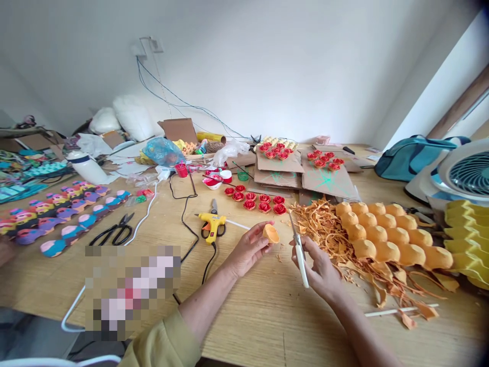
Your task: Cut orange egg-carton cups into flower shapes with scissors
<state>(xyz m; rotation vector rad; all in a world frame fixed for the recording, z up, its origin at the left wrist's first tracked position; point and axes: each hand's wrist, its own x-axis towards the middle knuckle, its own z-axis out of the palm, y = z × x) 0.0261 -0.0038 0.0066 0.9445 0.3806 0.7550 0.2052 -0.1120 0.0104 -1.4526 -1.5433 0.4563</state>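
Note:
My left hand (248, 250) is closed on a small orange egg-carton cup (271, 233), its hollow facing up and toward me. To its right, my right hand (319, 267) grips a pair of white-handled scissors (300, 257), seen nearly edge-on with the thin blades pointing away from me. The scissors and the cup are apart. Beyond my right hand lies a heap of orange carton trimmings (324, 227). Next to the heap is an orange egg carton (385, 229) with rows of domed cups. Several red paper roses (264, 206) sit on the table past my left hand.
A yellow glue gun (213, 227) with a cord lies left of my hands. Black scissors (114, 232) and painted carton strips (72, 233) are farther left. Cardboard sheets (328, 183) bear more roses. A white fan (454, 168) and yellow cartons (468, 239) stand right.

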